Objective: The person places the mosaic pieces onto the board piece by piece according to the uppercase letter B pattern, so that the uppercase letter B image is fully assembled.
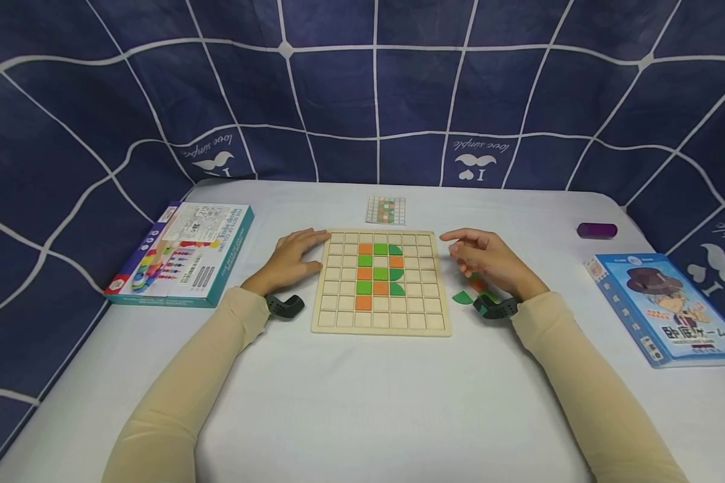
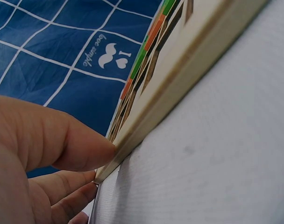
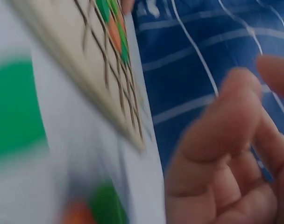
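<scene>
A wooden grid board [image 1: 342, 320] lies on the white table, with orange, light green and dark green pieces [image 1: 380, 274] set in its middle columns. My left hand [image 1: 291, 261] rests at the board's left edge; in the left wrist view its thumb [image 2: 88, 147] touches the rim. Beyond the right edge hovers my right hand [image 1: 489, 258], its fingers loosely bent. Nothing shows between its thumb [image 3: 216, 126] and fingers in the right wrist view. Below that hand lie several loose pieces, among them a dark green rounded one [image 1: 462, 297]; the hand partly hides the others.
Behind the board lies a small pattern card [image 1: 386, 210]. A boxed toy set [image 1: 181, 255] is at the left; at the right are a blue box [image 1: 670, 308] and a purple cylinder [image 1: 597, 231]. A dark blue grid-patterned curtain [image 1: 362, 94] surrounds the table.
</scene>
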`<state>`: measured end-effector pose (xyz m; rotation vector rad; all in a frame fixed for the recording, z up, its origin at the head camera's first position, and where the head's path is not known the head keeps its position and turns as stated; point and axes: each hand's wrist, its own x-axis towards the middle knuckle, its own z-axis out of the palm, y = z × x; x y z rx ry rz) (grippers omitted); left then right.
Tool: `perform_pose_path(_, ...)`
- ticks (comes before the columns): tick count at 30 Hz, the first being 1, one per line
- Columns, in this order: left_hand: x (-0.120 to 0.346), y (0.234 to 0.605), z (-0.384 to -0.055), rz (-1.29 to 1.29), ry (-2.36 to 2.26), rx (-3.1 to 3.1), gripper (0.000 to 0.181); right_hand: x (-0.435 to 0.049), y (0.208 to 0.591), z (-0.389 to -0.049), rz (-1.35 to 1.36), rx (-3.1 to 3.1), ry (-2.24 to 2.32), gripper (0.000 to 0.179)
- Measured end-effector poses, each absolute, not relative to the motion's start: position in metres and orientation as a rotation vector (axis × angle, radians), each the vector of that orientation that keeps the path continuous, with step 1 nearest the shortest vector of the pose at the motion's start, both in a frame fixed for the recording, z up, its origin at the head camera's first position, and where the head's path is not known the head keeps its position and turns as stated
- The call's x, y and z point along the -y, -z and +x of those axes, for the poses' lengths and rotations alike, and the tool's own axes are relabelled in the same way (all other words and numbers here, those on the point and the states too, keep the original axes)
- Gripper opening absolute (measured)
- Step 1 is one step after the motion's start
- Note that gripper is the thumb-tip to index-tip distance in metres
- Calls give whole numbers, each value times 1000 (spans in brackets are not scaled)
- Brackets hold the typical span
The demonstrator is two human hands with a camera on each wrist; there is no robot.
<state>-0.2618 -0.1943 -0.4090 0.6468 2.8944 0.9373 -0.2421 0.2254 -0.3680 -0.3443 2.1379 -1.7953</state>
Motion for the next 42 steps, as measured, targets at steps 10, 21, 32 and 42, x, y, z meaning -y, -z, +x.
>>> perform_pose_path(10, 195, 409, -262, 658, -935, -2898, 72, -275, 377, -252, -284, -2104, 1754, 25)
perform_pose_path(21, 194, 410, -263, 645, -936, -2892, 72, -288, 386, -254, -328, -2208, 1590, 37)
perform_pose_path(32, 194, 408, -261, 648, -940, -2893, 72, -284, 384, -254, -495, -2316, 1399, 42)
perform_pose_path(42, 194, 409, -261, 645, -932, -2895, 72, -277, 383, -254, -406, -2422, 1304, 41)
